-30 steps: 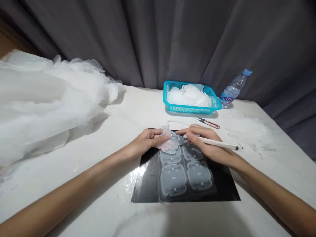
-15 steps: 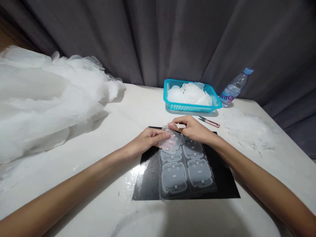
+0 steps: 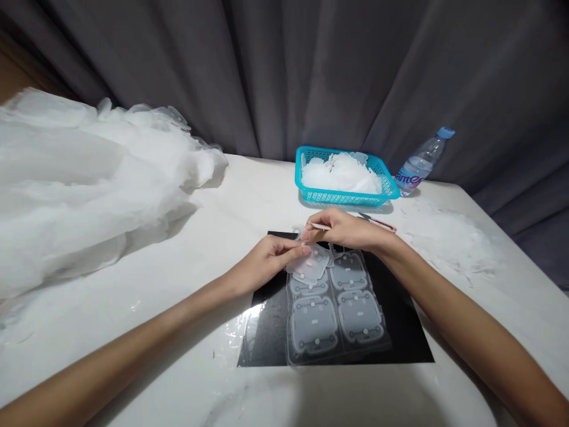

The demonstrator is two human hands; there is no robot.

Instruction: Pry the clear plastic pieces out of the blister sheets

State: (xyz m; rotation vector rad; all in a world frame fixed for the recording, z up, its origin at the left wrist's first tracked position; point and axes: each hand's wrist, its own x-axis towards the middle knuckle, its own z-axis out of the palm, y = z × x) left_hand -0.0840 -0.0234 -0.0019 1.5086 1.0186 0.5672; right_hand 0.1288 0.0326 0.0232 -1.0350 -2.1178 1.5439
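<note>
Workspace, white table (image 3: 178, 385), snips (image 3: 386, 225), dark curtain (image 3: 275, 71)

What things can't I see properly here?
All in the head view:
Part of the white stick: covered by the right hand.
Part of the snips: behind that hand.
Left end of the white heap: cut off by the left edge.
Tiny marks on the grey panels: too small to read.

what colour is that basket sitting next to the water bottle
The basket is turquoise blue; the head view shows it best.
</note>
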